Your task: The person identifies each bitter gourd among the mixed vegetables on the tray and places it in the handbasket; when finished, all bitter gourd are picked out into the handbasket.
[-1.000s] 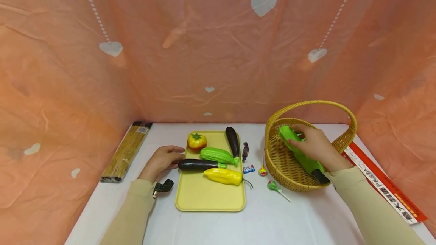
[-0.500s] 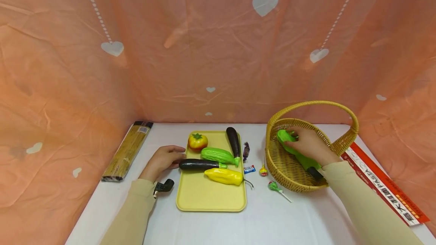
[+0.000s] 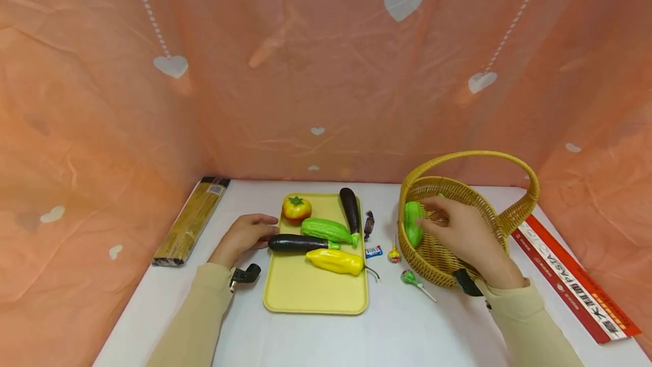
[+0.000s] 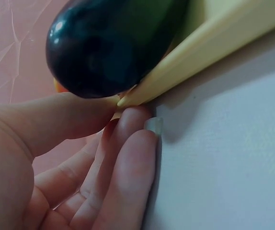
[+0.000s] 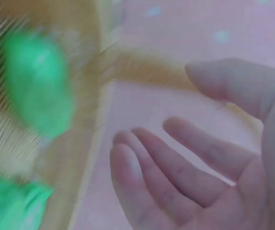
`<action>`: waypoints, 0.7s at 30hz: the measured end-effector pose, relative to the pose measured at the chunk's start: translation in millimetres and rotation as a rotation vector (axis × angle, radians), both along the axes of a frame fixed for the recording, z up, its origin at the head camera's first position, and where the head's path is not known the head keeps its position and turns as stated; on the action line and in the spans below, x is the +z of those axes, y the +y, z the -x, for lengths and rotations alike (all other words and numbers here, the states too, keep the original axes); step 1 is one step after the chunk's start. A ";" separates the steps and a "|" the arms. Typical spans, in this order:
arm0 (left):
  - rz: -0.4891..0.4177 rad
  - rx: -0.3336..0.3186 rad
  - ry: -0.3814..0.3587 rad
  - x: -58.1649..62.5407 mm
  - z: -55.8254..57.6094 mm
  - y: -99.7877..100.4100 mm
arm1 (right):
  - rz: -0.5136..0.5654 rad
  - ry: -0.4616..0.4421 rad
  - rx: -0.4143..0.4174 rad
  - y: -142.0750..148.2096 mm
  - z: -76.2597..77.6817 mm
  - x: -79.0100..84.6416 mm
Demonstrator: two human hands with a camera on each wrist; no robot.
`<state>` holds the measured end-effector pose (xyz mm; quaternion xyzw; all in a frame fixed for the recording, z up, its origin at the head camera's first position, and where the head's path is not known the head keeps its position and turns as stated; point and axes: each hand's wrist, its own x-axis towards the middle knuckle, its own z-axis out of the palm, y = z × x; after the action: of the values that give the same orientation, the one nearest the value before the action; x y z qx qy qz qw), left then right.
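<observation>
At the left rim of the yellow tray (image 3: 316, 296), my left hand (image 3: 245, 237) pinches the edge between thumb and fingers. Just above that grip, a dark eggplant (image 4: 104, 52) overhangs the rim in the left wrist view. Also on the tray are a second eggplant (image 3: 350, 211), a ridged green gourd (image 3: 326, 230), a yellow pepper (image 3: 336, 261) and a red-yellow tomato (image 3: 296, 209). My right hand (image 3: 466, 237) is over the wicker basket (image 3: 433, 276), fingers loosely bent and holding nothing. A green vegetable (image 3: 414, 224) lies against the basket's left wall; more green (image 5: 13, 203) shows in the right wrist view.
Between tray and basket lie a dark wrapped candy (image 3: 369, 224), a blue packet (image 3: 373, 251) and two lollipops, one yellow (image 3: 394, 255), one green (image 3: 410, 277). A brown bundle (image 3: 191, 222) lies far left, a red pasta packet (image 3: 575, 282) right. The basket handle (image 3: 474, 153) arches high.
My right hand has let go of the green vegetable, which now rests at the basket's left side, and has drawn back slightly. The left hand stays at the tray rim.
</observation>
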<state>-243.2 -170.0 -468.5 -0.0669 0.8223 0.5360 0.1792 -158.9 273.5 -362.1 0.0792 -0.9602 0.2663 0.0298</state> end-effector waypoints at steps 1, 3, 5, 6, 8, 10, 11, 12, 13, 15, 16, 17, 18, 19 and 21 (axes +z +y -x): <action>0.003 -0.003 0.001 0.6 0.0 0.0 | 0.026 0.010 0.016 -7.6 -5.6 2.0; 0.005 -0.008 0.001 1.1 0.2 -0.1 | 0.092 0.010 0.065 -23.6 -12.5 3.1; 0.010 -0.007 -0.002 1.0 0.8 0.1 | 0.147 0.001 0.130 -40.0 -13.8 0.4; 0.012 -0.004 -0.006 1.1 1.1 0.2 | 0.174 -0.009 0.160 -48.0 -12.6 -2.0; 0.012 0.001 -0.008 0.7 2.2 -0.4 | 0.214 -0.032 0.209 -65.1 -5.3 -7.9; 0.011 0.007 -0.008 0.2 3.0 -0.8 | 0.241 -0.056 0.241 -81.7 4.9 -15.2; 0.005 0.011 -0.010 -0.1 3.2 -0.7 | 0.257 -0.071 0.248 -89.8 10.6 -19.3; 0.004 0.006 -0.008 -0.3 3.2 -1.0 | 0.269 -0.085 0.253 -97.7 16.3 -23.3; 0.001 0.004 -0.007 -0.8 3.4 -1.1 | 0.284 -0.101 0.254 -105.2 21.8 -27.4; -0.002 0.004 -0.007 -1.3 3.2 -1.0 | 0.307 -0.120 0.255 -118.4 32.4 -36.4; -0.004 0.003 -0.008 -1.6 3.1 -0.9 | 0.313 -0.125 0.255 -124.2 37.0 -40.4; -0.004 0.002 -0.008 -1.6 2.8 -0.8 | 0.318 -0.133 0.254 -129.2 41.1 -44.2; -0.002 0.003 -0.007 -1.9 2.7 -0.8 | 0.313 -0.136 0.253 -133.5 44.6 -47.6; -0.006 0.012 -0.008 -1.7 2.5 -0.4 | 0.304 -0.135 0.252 -137.1 47.6 -50.7; -0.010 0.010 0.001 -0.3 1.6 0.5 | 0.274 -0.129 0.246 -142.2 51.3 -55.7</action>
<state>-244.8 -169.5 -468.8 -0.0699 0.8192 0.5411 0.1767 -210.2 131.3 -417.7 0.1737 -0.8980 0.4005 -0.0541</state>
